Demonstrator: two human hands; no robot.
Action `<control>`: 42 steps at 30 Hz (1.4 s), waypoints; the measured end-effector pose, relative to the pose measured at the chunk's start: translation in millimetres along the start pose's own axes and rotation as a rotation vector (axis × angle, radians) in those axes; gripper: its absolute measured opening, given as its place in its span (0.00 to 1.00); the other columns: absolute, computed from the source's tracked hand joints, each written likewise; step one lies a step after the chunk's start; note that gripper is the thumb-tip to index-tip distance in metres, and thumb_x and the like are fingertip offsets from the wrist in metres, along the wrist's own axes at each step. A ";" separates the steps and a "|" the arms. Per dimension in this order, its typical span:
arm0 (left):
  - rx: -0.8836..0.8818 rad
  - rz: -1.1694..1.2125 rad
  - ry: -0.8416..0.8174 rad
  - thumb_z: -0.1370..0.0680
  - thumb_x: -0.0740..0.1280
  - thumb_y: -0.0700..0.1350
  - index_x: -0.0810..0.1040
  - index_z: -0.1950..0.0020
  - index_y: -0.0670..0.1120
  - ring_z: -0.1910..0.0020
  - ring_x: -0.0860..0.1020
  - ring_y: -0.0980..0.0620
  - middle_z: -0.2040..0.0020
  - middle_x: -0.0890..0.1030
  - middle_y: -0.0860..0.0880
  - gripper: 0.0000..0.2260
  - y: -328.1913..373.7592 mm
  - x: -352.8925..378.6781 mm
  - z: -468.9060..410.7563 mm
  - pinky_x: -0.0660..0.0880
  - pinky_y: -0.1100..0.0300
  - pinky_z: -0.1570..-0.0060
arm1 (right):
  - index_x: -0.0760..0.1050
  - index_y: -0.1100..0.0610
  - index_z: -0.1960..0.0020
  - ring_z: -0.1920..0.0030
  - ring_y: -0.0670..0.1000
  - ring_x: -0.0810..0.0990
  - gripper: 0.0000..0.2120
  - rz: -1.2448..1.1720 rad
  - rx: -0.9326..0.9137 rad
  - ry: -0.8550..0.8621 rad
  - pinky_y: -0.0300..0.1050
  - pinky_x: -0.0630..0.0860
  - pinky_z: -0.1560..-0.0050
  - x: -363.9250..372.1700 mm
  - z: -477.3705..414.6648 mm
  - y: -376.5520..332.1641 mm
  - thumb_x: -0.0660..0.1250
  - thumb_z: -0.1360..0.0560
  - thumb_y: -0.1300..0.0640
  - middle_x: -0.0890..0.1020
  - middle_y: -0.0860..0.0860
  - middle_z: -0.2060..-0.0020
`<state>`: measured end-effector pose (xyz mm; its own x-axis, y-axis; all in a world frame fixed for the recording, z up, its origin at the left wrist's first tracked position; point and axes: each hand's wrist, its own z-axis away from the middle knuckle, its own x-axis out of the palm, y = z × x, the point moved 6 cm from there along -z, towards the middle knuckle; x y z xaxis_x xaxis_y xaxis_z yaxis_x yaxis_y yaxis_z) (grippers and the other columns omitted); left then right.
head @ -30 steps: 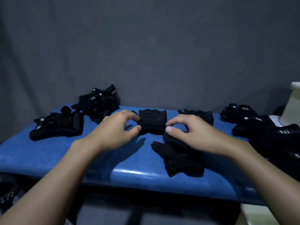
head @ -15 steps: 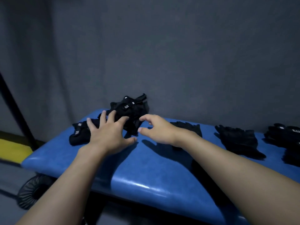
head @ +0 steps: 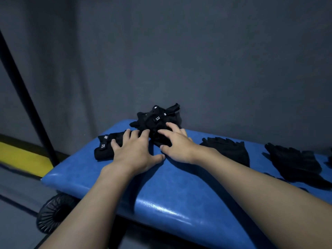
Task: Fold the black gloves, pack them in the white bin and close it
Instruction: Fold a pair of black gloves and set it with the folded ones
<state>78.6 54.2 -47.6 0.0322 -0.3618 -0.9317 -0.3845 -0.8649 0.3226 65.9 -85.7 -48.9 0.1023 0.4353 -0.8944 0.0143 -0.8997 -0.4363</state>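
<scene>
A heap of black gloves (head: 156,119) with white labels lies at the back left of the blue padded bench (head: 179,198). Another black glove (head: 104,150) lies flat to its left. My left hand (head: 136,151) rests spread, fingers on that flat glove and the heap's edge. My right hand (head: 177,142) lies with fingers apart on the front of the heap. Two more black gloves, one (head: 228,150) beside my right forearm and one (head: 296,162) farther right, lie flat on the bench. The white bin is out of view.
A grey wall stands right behind the bench. A black pole (head: 27,90) slants down at the left, by a yellow floor strip (head: 19,159). A black ribbed wheel-like object (head: 53,212) sits under the bench's left end.
The view has swung left, away from the flat gloves and the bin. Both hands have moved left and forward onto the heap and the flat glove beside it.
</scene>
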 end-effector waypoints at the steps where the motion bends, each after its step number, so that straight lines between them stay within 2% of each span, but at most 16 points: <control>1: -0.003 0.012 0.021 0.30 0.68 0.68 0.54 0.21 0.54 0.20 0.49 0.47 0.22 0.60 0.49 0.43 0.0 -1.7 -0.6 0.49 0.32 0.27 | 0.59 0.44 0.23 0.23 0.52 0.48 0.28 0.002 0.005 0.002 0.60 0.53 0.25 0.4 -0.8 0.3 0.63 0.21 0.52 0.47 0.43 0.21; 4: -0.002 0.048 0.068 0.29 0.69 0.67 0.54 0.21 0.55 0.21 0.52 0.48 0.24 0.62 0.50 0.43 1.3 -6.4 -1.4 0.52 0.32 0.28 | 0.57 0.46 0.22 0.23 0.51 0.48 0.29 -0.003 -0.001 0.006 0.58 0.53 0.25 -0.2 -1.6 1.2 0.62 0.21 0.52 0.48 0.43 0.21; 7: -0.005 0.067 0.074 0.29 0.69 0.66 0.53 0.21 0.55 0.22 0.54 0.48 0.24 0.63 0.51 0.43 2.9 -9.3 -1.0 0.52 0.32 0.28 | 0.54 0.53 0.21 0.25 0.50 0.52 0.30 0.008 -0.016 0.017 0.54 0.56 0.26 -1.8 -1.5 2.2 0.61 0.20 0.53 0.53 0.42 0.23; 11: 0.011 0.097 0.178 0.26 0.68 0.60 0.55 0.22 0.56 0.24 0.58 0.50 0.27 0.66 0.53 0.37 6.1 -20.3 -1.5 0.52 0.30 0.29 | 0.56 0.56 0.21 0.28 0.49 0.57 0.29 -0.033 -0.055 0.055 0.53 0.60 0.27 -7.4 2.8 1.7 0.59 0.20 0.57 0.57 0.42 0.25; 13: 0.016 0.151 0.265 0.24 0.66 0.57 0.59 0.23 0.56 0.25 0.62 0.51 0.28 0.69 0.54 0.31 7.4 -28.4 -1.1 0.50 0.32 0.28 | 0.58 0.57 0.22 0.30 0.49 0.61 0.27 -0.089 -0.086 0.092 0.48 0.63 0.28 -12.8 6.5 0.1 0.59 0.20 0.60 0.59 0.43 0.26; 17: 0.036 0.272 0.352 0.21 0.65 0.52 0.64 0.25 0.55 0.29 0.69 0.51 0.31 0.73 0.54 0.25 7.9 -36.7 -2.7 0.52 0.38 0.25 | 0.62 0.57 0.23 0.39 0.45 0.71 0.26 -0.186 -0.135 0.163 0.34 0.65 0.41 -27.3 21.1 -4.7 0.58 0.20 0.65 0.63 0.41 0.29; 20: 0.067 0.362 0.362 0.22 0.66 0.50 0.69 0.28 0.54 0.35 0.75 0.49 0.36 0.79 0.53 0.22 11.5 -38.7 -2.4 0.61 0.42 0.28 | 0.65 0.56 0.24 0.49 0.47 0.76 0.25 -0.257 -0.152 0.190 0.39 0.73 0.43 -36.2 35.0 -7.0 0.58 0.21 0.65 0.65 0.39 0.32; 22: 0.049 0.379 0.359 0.22 0.68 0.50 0.71 0.31 0.56 0.38 0.77 0.51 0.41 0.81 0.55 0.19 13.3 -39.2 -1.3 0.62 0.46 0.30 | 0.66 0.56 0.25 0.47 0.49 0.77 0.24 -0.292 -0.167 0.202 0.47 0.75 0.39 -39.9 43.2 -7.3 0.59 0.21 0.64 0.66 0.38 0.33; 24: 0.027 0.389 0.366 0.23 0.69 0.51 0.72 0.34 0.57 0.44 0.78 0.54 0.49 0.82 0.60 0.17 13.9 -39.0 -0.2 0.62 0.50 0.34 | 0.68 0.56 0.27 0.41 0.49 0.77 0.23 -0.338 -0.175 0.221 0.55 0.78 0.40 -42.8 50.2 -6.4 0.62 0.22 0.62 0.68 0.38 0.35; 25: 0.021 0.403 0.369 0.23 0.69 0.51 0.73 0.35 0.57 0.47 0.78 0.56 0.53 0.82 0.61 0.17 13.8 -38.1 -0.7 0.62 0.51 0.37 | 0.70 0.57 0.28 0.39 0.48 0.77 0.23 -0.368 -0.178 0.239 0.54 0.78 0.39 -44.7 52.6 -5.6 0.63 0.23 0.62 0.69 0.39 0.36; 27: 0.017 0.433 0.366 0.23 0.70 0.51 0.74 0.35 0.56 0.51 0.77 0.57 0.57 0.82 0.62 0.17 15.5 -37.0 -1.5 0.63 0.51 0.38 | 0.73 0.60 0.31 0.38 0.46 0.77 0.21 -0.425 -0.186 0.287 0.45 0.74 0.34 -49.5 57.3 -4.8 0.65 0.24 0.64 0.73 0.44 0.37; 31: 0.070 0.485 0.368 0.25 0.73 0.51 0.78 0.38 0.56 0.43 0.79 0.54 0.50 0.80 0.59 0.16 22.9 -36.6 -2.1 0.68 0.47 0.34 | 0.80 0.61 0.42 0.46 0.47 0.82 0.13 -0.542 -0.176 0.420 0.39 0.76 0.39 -59.3 66.9 -2.5 0.69 0.26 0.67 0.79 0.48 0.46; 35: 0.145 0.496 0.304 0.27 0.74 0.52 0.79 0.40 0.59 0.41 0.78 0.55 0.44 0.81 0.58 0.16 30.5 -31.8 -0.9 0.70 0.45 0.34 | 0.80 0.60 0.52 0.53 0.48 0.82 0.06 -0.547 -0.140 0.551 0.38 0.78 0.49 -72.0 75.9 2.4 0.73 0.28 0.66 0.80 0.50 0.53; 40: 0.159 0.456 0.260 0.26 0.74 0.53 0.79 0.43 0.60 0.46 0.78 0.58 0.51 0.81 0.61 0.13 36.8 -29.9 4.3 0.66 0.46 0.33 | 0.78 0.58 0.56 0.57 0.51 0.80 0.04 -0.545 -0.084 0.581 0.44 0.78 0.54 -80.4 82.7 9.9 0.73 0.28 0.63 0.81 0.54 0.56; 42: 0.188 0.476 0.225 0.26 0.73 0.53 0.79 0.42 0.60 0.45 0.78 0.59 0.51 0.81 0.62 0.13 40.0 -27.0 4.8 0.68 0.46 0.34 | 0.78 0.57 0.57 0.60 0.48 0.78 0.06 -0.591 -0.066 0.569 0.42 0.76 0.57 -81.1 84.6 13.5 0.75 0.28 0.59 0.81 0.54 0.58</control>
<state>57.9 31.0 -10.3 0.0032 -0.7804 -0.6253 -0.5620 -0.5186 0.6444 -26.4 -130.4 9.5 0.5480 0.7708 -0.3250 0.2801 -0.5352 -0.7969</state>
